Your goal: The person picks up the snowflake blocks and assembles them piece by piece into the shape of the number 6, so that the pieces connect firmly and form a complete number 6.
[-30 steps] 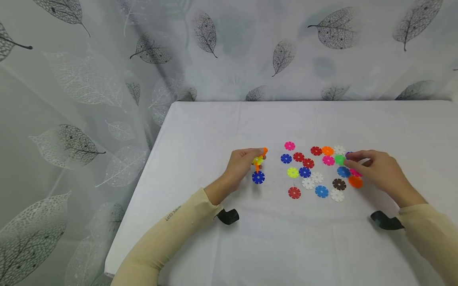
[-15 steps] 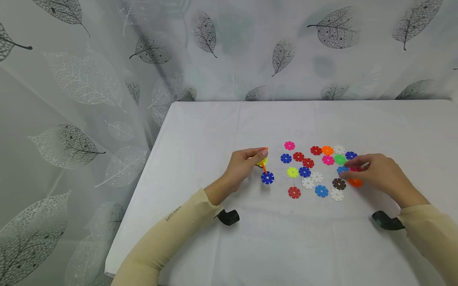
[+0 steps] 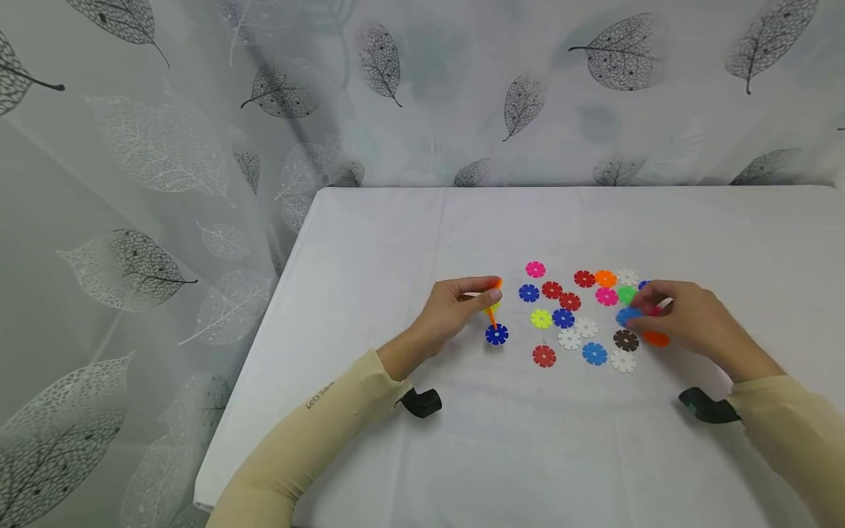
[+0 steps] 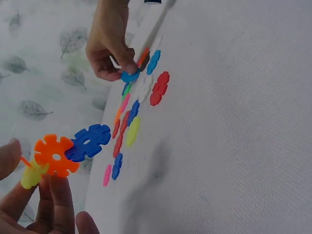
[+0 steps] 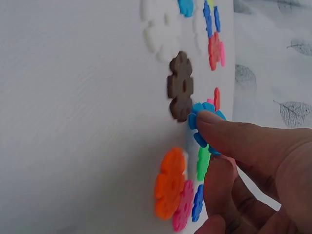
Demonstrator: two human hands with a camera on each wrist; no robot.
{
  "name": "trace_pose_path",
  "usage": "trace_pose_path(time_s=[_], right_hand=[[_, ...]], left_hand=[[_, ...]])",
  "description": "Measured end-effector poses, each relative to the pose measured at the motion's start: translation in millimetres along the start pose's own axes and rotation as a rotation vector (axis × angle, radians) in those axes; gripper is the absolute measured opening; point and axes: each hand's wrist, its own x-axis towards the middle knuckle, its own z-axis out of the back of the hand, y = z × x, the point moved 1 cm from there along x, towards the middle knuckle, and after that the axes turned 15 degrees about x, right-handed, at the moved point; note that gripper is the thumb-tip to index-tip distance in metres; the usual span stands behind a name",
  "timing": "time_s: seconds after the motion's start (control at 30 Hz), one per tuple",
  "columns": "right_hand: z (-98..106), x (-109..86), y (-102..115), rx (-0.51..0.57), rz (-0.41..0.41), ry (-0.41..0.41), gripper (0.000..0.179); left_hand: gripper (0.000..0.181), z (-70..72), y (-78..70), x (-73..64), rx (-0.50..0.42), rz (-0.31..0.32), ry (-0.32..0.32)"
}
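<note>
My left hand (image 3: 455, 308) holds a small chain of slotted plastic flower discs above the table. In the left wrist view, the chain shows a yellow disc (image 4: 31, 176), an orange disc (image 4: 46, 158) and a dark blue disc (image 4: 95, 139) at its free end. The edge of another orange piece (image 4: 25, 161) shows near the thumb. Over the right part of the loose discs, my right hand (image 3: 696, 323) pinches a light blue disc (image 5: 200, 140) between thumb and fingers. It is raised off the table, near a brown disc (image 5: 180, 87).
Loose discs lie flat between the hands, among them a yellow disc (image 3: 541, 319), a red disc (image 3: 544, 356), a green disc (image 3: 626, 295) and an orange disc (image 5: 169, 183). A white cloth covers the table (image 3: 528, 440). Behind it hangs a leaf-patterned curtain (image 3: 455, 88).
My right hand has moved from near the green and dark blue discs to the light blue disc and picked it up. My left hand has shifted slightly right, turning the chain.
</note>
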Motion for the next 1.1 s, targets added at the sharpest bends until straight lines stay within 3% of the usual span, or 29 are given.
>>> trace_pose_path(time_s=[0.13, 0.3, 0.7, 1.1], right_hand=[[-3.8, 1.3, 10.8, 0.031, 0.033, -0.006, 0.038], [-15.6, 4.4, 33.2, 0.1, 0.08, -0.008, 0.041], [-42.7, 6.1, 88.5, 0.263, 0.194, 0.03, 0.042], [-57.0, 10.3, 110.0, 0.424, 0.228, -0.012, 0.045]], left_hand=[[0.035, -1.2, -2.5, -1.6, 0.01, -0.058, 0.022], [0.035, -2.8, -6.1, -3.6, 0.005, -0.095, 0.039], [0.035, -5.3, -4.6, -2.0, -0.074, -0.048, 0.065], [0.031, -8.0, -4.3, -1.9, -0.136, -0.066, 0.072]])
